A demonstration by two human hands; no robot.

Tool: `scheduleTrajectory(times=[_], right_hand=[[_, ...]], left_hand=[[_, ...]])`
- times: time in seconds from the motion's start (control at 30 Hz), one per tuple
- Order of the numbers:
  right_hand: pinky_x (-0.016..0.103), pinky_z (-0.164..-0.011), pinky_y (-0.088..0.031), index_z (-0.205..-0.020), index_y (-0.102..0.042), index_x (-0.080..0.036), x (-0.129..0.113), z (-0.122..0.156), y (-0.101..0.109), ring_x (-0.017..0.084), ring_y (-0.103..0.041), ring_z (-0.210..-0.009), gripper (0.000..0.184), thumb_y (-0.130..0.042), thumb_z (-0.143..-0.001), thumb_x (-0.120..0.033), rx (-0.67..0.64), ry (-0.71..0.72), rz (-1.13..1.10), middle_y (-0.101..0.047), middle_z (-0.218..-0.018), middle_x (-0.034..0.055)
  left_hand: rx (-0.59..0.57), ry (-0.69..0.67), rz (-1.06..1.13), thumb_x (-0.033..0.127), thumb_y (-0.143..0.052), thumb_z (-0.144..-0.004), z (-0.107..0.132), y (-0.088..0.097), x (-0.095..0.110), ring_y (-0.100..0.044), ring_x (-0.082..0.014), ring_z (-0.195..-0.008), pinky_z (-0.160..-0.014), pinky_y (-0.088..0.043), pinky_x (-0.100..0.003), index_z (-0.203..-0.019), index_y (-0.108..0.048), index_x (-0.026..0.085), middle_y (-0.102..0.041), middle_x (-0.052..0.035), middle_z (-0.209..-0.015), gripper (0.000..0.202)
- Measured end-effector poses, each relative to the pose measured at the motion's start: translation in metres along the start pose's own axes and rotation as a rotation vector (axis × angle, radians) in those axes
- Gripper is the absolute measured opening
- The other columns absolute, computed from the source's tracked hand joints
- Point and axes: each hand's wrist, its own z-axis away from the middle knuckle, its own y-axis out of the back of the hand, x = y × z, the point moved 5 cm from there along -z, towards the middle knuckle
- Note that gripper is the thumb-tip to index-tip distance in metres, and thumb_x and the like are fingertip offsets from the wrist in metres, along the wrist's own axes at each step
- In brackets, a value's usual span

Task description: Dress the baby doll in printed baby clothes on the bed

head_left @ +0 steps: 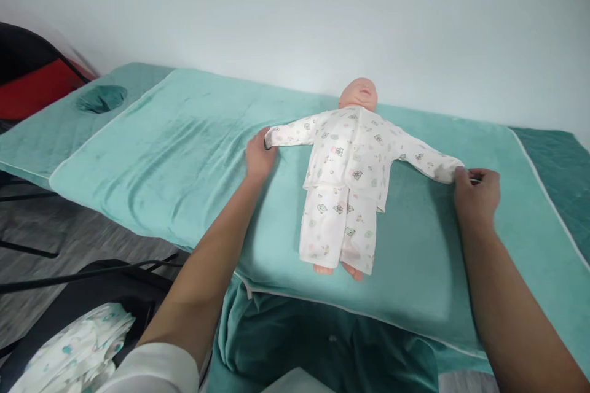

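A baby doll [358, 93] lies on its back on a teal towel [184, 153], dressed in a white printed top [353, 153] and matching trousers [336, 227], arms spread wide. My left hand [259, 156] is closed on the cuff of the doll's sleeve at the left. My right hand [477, 191] pinches the cuff of the other sleeve at the right. The doll's bare feet [338, 270] stick out below the trouser legs.
The towel covers a padded massage bed with a face hole [101, 98] at the far left. A red and black chair [32, 77] stands beyond it. A black stand holding more printed clothing [76, 350] sits at the lower left, over grey flooring.
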Motion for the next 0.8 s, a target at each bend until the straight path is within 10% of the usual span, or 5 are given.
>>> scheduleTrajectory(times=[0.4,0.8], right_hand=[[0.037,-0.072,-0.043,-0.088,-0.059,-0.023,0.017,-0.019,-0.015,0.016,-0.055,-0.067,0.019,-0.071,-0.077,-0.013,-0.01,-0.019,-0.332,-0.057,-0.077,-0.0009],[0.033,-0.067,-0.038,-0.096,-0.071,-0.02,0.001,-0.007,-0.015,0.013,-0.049,-0.063,0.027,-0.074,-0.074,-0.005,-0.203,0.056,-0.218,-0.057,-0.072,-0.0014]], left_hand=[[0.148,0.243,0.423,0.009,-0.064,-0.061,-0.027,0.009,-0.015,-0.069,-0.0195,-0.097,-0.099,-0.057,-0.039,-0.103,-0.078,0.02,-0.076,-0.0043,-0.112,0.045],[0.186,0.075,0.178,0.007,-0.054,-0.07,-0.018,0.012,-0.011,-0.066,-0.0213,-0.102,-0.101,-0.053,-0.037,-0.099,-0.076,0.019,-0.071,-0.0055,-0.108,0.039]])
